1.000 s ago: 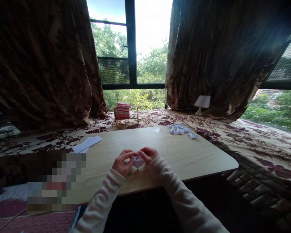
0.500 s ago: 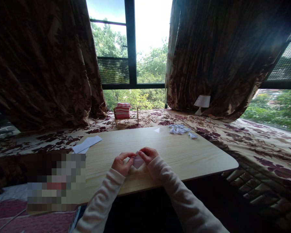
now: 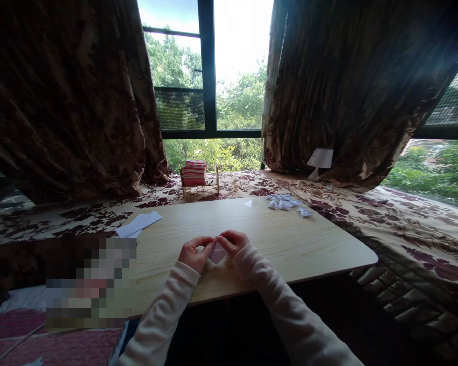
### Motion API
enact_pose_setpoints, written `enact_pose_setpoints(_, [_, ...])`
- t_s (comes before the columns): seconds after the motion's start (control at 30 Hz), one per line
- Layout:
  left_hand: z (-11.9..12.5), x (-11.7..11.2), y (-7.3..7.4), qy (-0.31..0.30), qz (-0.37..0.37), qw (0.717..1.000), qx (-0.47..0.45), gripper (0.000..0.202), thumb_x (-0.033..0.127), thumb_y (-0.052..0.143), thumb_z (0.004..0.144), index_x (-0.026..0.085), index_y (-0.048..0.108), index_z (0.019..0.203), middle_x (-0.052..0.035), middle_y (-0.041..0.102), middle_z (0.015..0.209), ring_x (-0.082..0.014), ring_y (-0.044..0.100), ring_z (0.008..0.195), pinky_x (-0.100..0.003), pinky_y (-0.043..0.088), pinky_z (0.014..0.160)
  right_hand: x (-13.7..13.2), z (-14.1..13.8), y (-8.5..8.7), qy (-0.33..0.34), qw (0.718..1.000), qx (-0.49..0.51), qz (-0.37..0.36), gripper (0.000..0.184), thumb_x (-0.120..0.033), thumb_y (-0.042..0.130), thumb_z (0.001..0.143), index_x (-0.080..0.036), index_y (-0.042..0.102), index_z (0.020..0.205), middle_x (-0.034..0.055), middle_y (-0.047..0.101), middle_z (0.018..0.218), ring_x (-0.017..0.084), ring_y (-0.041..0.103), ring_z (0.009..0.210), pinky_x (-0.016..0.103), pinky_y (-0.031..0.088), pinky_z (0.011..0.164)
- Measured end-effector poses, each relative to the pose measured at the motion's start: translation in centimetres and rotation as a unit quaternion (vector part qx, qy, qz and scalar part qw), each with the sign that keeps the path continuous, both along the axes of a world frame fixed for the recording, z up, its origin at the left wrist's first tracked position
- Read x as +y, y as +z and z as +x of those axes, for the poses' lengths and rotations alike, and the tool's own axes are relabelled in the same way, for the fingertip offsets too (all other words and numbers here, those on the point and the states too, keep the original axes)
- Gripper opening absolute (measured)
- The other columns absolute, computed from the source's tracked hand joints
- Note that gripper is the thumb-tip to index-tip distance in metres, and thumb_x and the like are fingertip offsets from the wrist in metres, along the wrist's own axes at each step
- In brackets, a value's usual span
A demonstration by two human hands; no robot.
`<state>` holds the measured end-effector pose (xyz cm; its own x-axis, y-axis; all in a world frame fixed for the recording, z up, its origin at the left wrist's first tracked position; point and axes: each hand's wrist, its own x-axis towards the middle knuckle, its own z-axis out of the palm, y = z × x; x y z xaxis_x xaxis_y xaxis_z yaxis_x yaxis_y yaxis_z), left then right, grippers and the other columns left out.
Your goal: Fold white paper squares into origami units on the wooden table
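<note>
A small folded piece of white paper (image 3: 217,252) is held just above the near part of the pale wooden table (image 3: 252,269), one corner pointing down toward me. My left hand (image 3: 194,252) pinches its left edge near the top. My right hand (image 3: 233,243) grips the upper right side, its fingertips close to those of the left. The fingers partly cover the paper's top. At the far right of the table lies a cluster of several folded white paper pieces (image 3: 282,202), with one folded piece (image 3: 304,211) a little apart. A small white paper triangle (image 3: 248,203) lies near the far edge.
White paper sheets (image 3: 143,222) lie at the table's left corner. Behind the table, a small rack (image 3: 199,185) holds folded striped cloths (image 3: 194,172), and a small white lamp (image 3: 320,161) stands farther right on the flowered cover. A blurred-out patch hides the lower left.
My hands have shifted slightly around the folded paper, and more of its face shows between them. The whole view has moved a little; the other things lie as before.
</note>
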<state>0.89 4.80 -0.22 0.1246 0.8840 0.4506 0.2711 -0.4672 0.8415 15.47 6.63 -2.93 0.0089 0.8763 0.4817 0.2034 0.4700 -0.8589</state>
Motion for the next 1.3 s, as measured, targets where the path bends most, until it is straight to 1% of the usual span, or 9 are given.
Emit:
enact_pose_setpoints(0.1, [-0.07, 0.13, -0.1, 0.007, -0.006, 1.0, -0.004, 0.02, 0.031, 0.061, 0.067, 0.013, 0.066, 0.075, -0.0043, 0.066, 0.069, -0.017, 0.06, 0.068, -0.027, 0.049, 0.065, -0.11, 0.0, 0.09, -0.003, 1.0, -0.007, 0.003, 0.021, -0.034, 0.056, 0.07, -0.014, 0.063, 0.067, 0.001, 0.059, 0.056, 0.011, 0.052, 0.052, 0.022, 0.043, 0.05])
enact_pose_setpoints(0.13, [-0.11, 0.16, -0.08, 0.008, -0.005, 1.0, -0.004, 0.019, 0.03, 0.061, 0.066, 0.014, 0.065, 0.074, -0.0039, 0.065, 0.069, -0.0168, 0.06, 0.068, -0.026, 0.048, 0.066, -0.15, 0.02, 0.13, -0.004, 1.0, -0.009, 0.004, 0.021, -0.033, 0.056, 0.071, -0.014, 0.063, 0.067, 0.0011, 0.059, 0.056, 0.011, 0.052, 0.052, 0.022, 0.043, 0.05])
enact_pose_setpoints(0.23, [-0.25, 0.14, 0.07, 0.01, 0.008, 1.0, -0.004, 0.015, 0.029, 0.061, 0.065, 0.015, 0.067, 0.07, -0.0043, 0.064, 0.076, -0.0173, 0.059, 0.077, -0.026, 0.047, 0.07, -0.28, 0.09, 0.27, -0.007, 1.0, -0.016, 0.007, 0.021, -0.032, 0.055, 0.071, -0.014, 0.063, 0.067, 0.0013, 0.059, 0.056, 0.012, 0.051, 0.052, 0.022, 0.042, 0.05])
enact_pose_setpoints(0.3, [-0.33, 0.08, 0.16, 0.005, 0.011, 1.0, -0.003, 0.014, 0.027, 0.061, 0.064, 0.016, 0.067, 0.07, -0.0042, 0.064, 0.079, -0.0172, 0.059, 0.078, -0.026, 0.046, 0.071, -0.36, 0.12, 0.37, -0.007, 1.0, -0.019, 0.008, 0.02, -0.032, 0.055, 0.071, -0.014, 0.063, 0.067, 0.0015, 0.06, 0.057, 0.012, 0.052, 0.053, 0.022, 0.043, 0.051])
enact_pose_setpoints(0.47, [-0.41, 0.01, 0.04, -0.004, -0.01, 1.0, -0.004, 0.014, 0.027, 0.061, 0.063, 0.015, 0.066, 0.071, -0.0024, 0.064, 0.068, -0.0157, 0.059, 0.066, -0.024, 0.046, 0.061, -0.42, 0.03, 0.43, -0.011, 1.0, -0.023, 0.008, 0.019, -0.031, 0.055, 0.071, -0.015, 0.063, 0.067, 0.0015, 0.06, 0.057, 0.012, 0.052, 0.053, 0.023, 0.043, 0.052])
enact_pose_setpoints(0.6, [-0.32, 0.13, -0.11, -0.005, -0.024, 1.0, -0.012, 0.017, 0.029, 0.061, 0.064, 0.014, 0.065, 0.071, -0.0024, 0.064, 0.066, -0.0153, 0.059, 0.062, -0.024, 0.046, 0.058, -0.34, -0.07, 0.31, -0.015, 1.0, -0.026, 0.006, 0.02, -0.032, 0.054, 0.071, -0.014, 0.063, 0.067, 0.0019, 0.06, 0.056, 0.012, 0.052, 0.052, 0.023, 0.043, 0.05])
enact_pose_setpoints(1.03, [0.21, 0.4, -0.16, -0.002, -0.044, 0.999, -0.029, 0.017, 0.03, 0.06, 0.065, 0.014, 0.062, 0.07, -0.0026, 0.063, 0.066, -0.015, 0.057, 0.065, -0.024, 0.047, 0.061, -0.27, -0.07, 0.09, -0.031, 0.999, -0.032, 0.008, 0.019, -0.031, 0.055, 0.072, -0.014, 0.064, 0.069, 0.0025, 0.062, 0.06, 0.013, 0.054, 0.056, 0.023, 0.044, 0.053])
enact_pose_setpoints(1.3, [0.5, 0.43, -0.08, 0.02, -0.051, 0.998, -0.037, 0.018, 0.03, 0.061, 0.062, 0.014, 0.064, 0.068, -0.0022, 0.063, 0.064, -0.0151, 0.057, 0.063, -0.025, 0.047, 0.06, -0.14, -0.07, 0.05, -0.024, 0.999, -0.027, 0.008, 0.019, -0.03, 0.055, 0.071, -0.015, 0.064, 0.068, 0.002, 0.062, 0.058, 0.012, 0.053, 0.054, 0.022, 0.044, 0.052])
